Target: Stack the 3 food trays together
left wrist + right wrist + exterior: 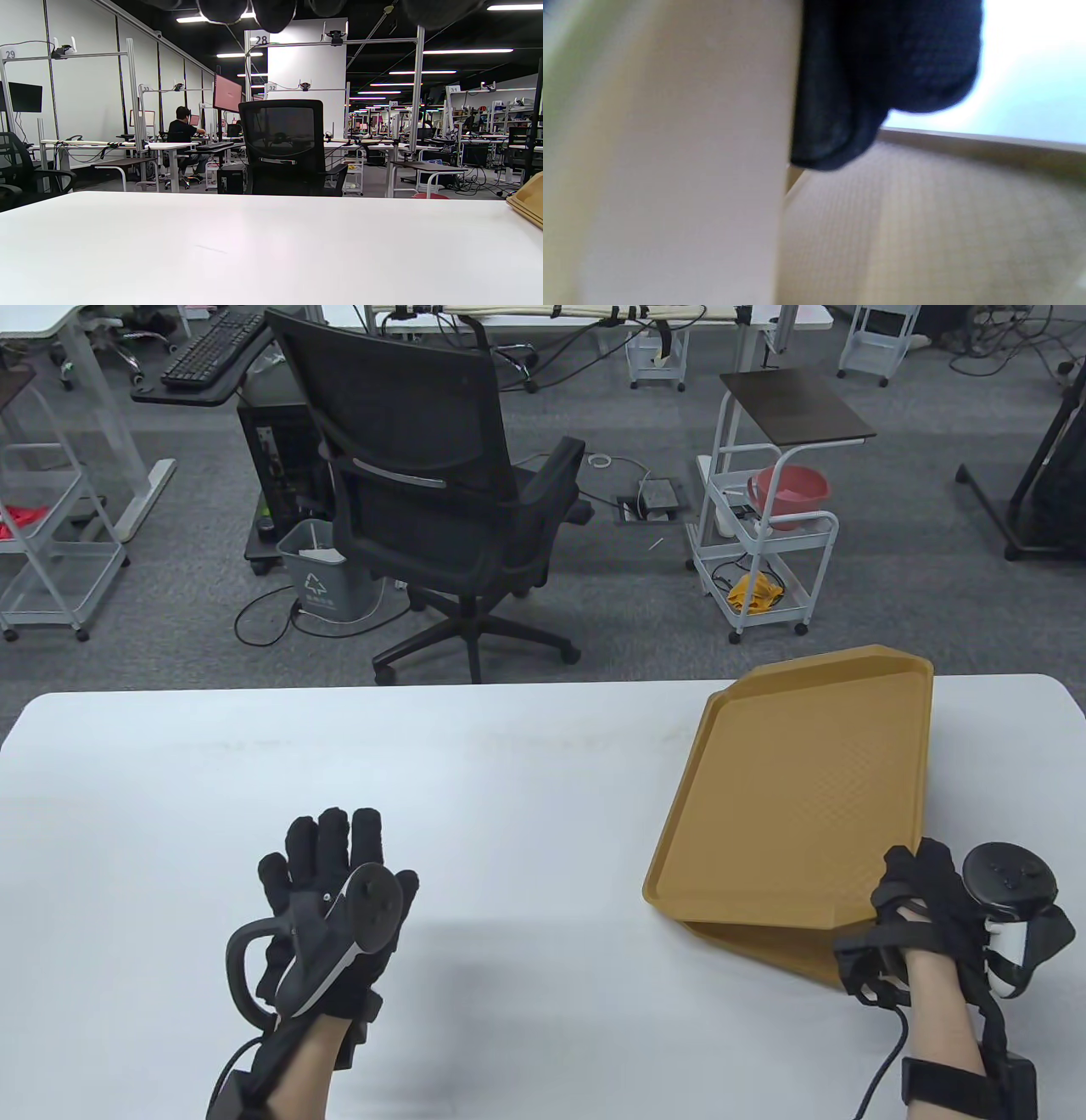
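Observation:
Tan food trays lie stacked at the right of the white table (424, 780). The top tray (797, 780) sits askew on a lower tray (764, 954) whose rim sticks out at the near side and the far left. I cannot tell how many trays lie under it. My right hand (904, 891) grips the top tray's near right corner. The right wrist view is a close blur of a gloved finger (882, 76) over the textured tray floor (925, 228). My left hand (339, 874) hovers open and empty over the table's left middle. The tray stack's edge (528, 201) shows in the left wrist view.
A black office chair (441, 475) stands beyond the table's far edge, and a white wire cart (764, 551) stands behind the trays. The top tray's far end reaches past the table's far edge.

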Available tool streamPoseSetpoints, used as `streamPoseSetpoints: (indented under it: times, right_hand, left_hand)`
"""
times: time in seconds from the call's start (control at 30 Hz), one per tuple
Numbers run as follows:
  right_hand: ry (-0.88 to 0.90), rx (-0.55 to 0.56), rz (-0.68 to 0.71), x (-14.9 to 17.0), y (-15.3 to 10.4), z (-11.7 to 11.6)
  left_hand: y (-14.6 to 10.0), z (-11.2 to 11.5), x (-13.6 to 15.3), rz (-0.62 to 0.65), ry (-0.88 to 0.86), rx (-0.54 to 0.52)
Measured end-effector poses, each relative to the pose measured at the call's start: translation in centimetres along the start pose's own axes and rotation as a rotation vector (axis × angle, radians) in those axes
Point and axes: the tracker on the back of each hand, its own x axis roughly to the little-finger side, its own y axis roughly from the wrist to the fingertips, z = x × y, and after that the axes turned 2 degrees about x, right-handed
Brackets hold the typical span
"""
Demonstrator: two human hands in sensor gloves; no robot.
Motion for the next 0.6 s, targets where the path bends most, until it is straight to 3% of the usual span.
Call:
streamPoseSetpoints:
  times: [0.17,0.43,0.6]
  right_hand:
    - [-0.025,-0.016,-0.040,0.9,0.7,-0.3]
    - [-0.319,0.012,-0.107,2.9,1.4,-1.2]
    - [-0.564,0.013,-0.182,4.9,2.0,-2.9]
  left_hand:
    - [0.0,0.1,0.0,-0.001,-0.001,0.020]
    - [0.1,0.1,0.0,0.009,-0.017,0.038]
    - [0.1,0.1,0.0,0.010,-0.017,0.044]
